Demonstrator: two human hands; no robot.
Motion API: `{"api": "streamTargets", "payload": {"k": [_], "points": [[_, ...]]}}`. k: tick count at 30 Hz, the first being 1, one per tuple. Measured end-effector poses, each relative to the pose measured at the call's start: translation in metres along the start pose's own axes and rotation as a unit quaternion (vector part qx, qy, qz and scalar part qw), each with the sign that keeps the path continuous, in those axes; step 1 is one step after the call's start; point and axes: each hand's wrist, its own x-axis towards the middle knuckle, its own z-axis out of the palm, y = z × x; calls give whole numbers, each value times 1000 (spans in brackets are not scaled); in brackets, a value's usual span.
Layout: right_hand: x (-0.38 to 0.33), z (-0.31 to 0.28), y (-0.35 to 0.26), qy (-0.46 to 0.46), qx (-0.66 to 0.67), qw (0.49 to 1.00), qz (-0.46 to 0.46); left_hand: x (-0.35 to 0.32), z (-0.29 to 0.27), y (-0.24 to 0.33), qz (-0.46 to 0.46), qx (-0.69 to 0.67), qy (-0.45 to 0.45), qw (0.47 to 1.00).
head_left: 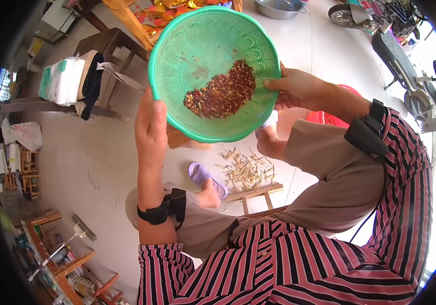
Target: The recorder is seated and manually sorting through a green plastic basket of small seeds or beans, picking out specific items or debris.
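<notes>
A round green plastic colander is held up in front of me, tilted so its inside faces me. Reddish-brown dried beans lie in a heap across its lower middle, with a few paler and darker ones among them. My left hand grips the rim at the lower left, its fingers hidden behind the wall. On the right side my right hand holds the rim, thumb over the inside and fingers underneath. Empty-looking dry pods are scattered on the floor below.
A red basin stands beside my right leg, and a metal basin sits farther off. At left is a wooden bench with packages on it. A scooter is parked at right. A low wooden stool is near my feet.
</notes>
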Motion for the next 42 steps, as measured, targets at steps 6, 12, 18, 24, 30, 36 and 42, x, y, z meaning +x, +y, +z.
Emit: {"api": "streamTargets", "payload": {"k": [6,12,18,24,30,36,42], "points": [[2,4,1,16,-7,1000,-10,1,-8,-4,-14,9,20,1000],[-9,6,-7,27,-38,999,-16,3,-4,-7,-8,-14,20,1000],[-6,17,-7,85,-47,995,-22,10,9,-2,-6,17,149,989],[-3,19,-6,91,-173,980,-27,24,1,8,248,377,133,882],[-8,26,-10,106,-250,962,-16,29,22,-5,289,525,-31,800],[2,24,-1,59,-244,968,-7,30,25,-25,236,602,-85,758],[7,24,11,68,-199,978,5,33,44,-47,194,606,-131,760]]}}
